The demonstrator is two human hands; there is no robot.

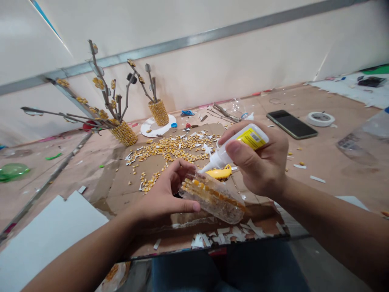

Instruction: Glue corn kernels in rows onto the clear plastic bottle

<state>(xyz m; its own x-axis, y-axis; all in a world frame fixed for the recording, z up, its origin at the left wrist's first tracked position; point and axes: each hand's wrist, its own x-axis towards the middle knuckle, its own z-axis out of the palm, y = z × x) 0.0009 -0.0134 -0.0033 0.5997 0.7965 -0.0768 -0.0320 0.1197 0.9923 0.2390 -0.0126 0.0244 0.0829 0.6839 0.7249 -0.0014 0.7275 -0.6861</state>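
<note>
Here's the left hand [165, 192], fingers and thumb wrapped around the clear plastic cup [223, 209], which lies tilted just above the bench [316, 156], low in the middle of the view. Rows of corn kernels [209, 190] line its side. And the right hand [261, 158], grasping the glue bottle [223, 156], nose down! The nozzle is right at the cup's 11 o'clock edge; whether it touches, I can't tell. This looks like the gluing step, beside the rows. The next move calls for a steady cup and a light, even squeeze. At 11 o'clock from the cup, loose kernels [170, 148] lie scattered; beyond, 2 kernel-covered pots hold twigs at 10 [124, 134] and 11 o'clock [158, 112]. Paper strips [227, 237] sit at 5 o'clock.
</note>
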